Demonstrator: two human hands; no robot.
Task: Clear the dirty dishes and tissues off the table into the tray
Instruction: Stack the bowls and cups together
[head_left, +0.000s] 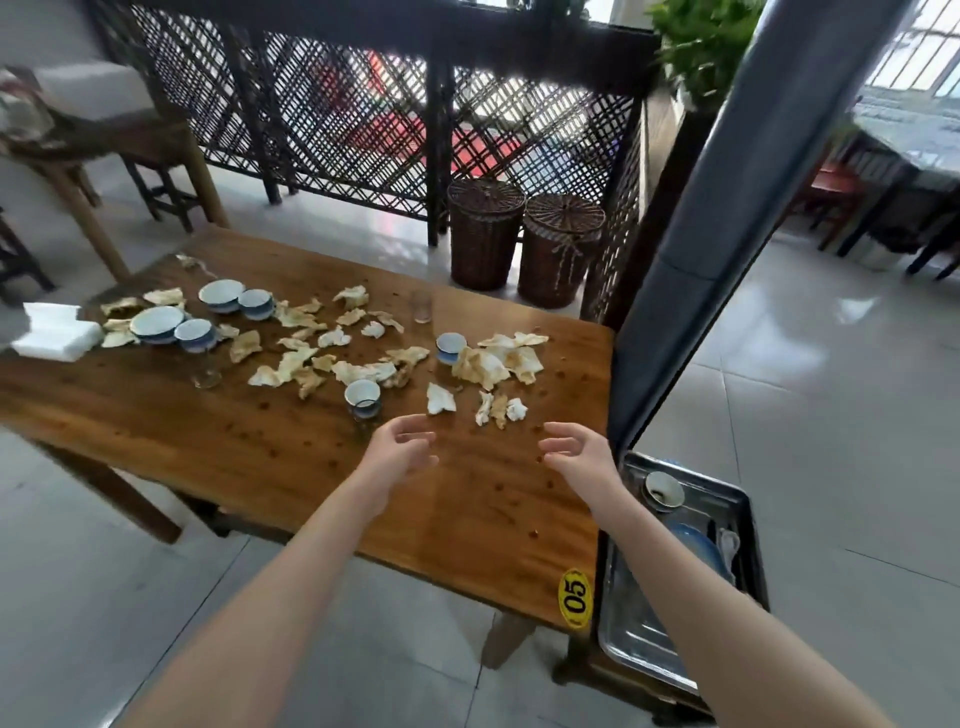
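Observation:
Several stained, crumpled tissues (488, 364) lie scattered across the wooden table (291, 467), among white-and-blue bowls (156, 323) and small cups (362, 396). Two clear glasses (421, 306) stand there too. A metal tray (634, 639) sits below the table's right edge and holds a dirty bowl (663, 491), a blue plate and a spoon. My left hand (402, 449) and my right hand (574, 452) hover over the table's near part with loosely curled fingers, palms facing each other. Neither holds anything. The nearest tissues lie just beyond the fingertips.
A white tissue pack (54, 332) lies at the table's left edge. Two wicker baskets (524, 239) stand behind the table by a dark lattice screen. A grey post (691, 249) rises beside the tray. Chairs stand at the far left and far right.

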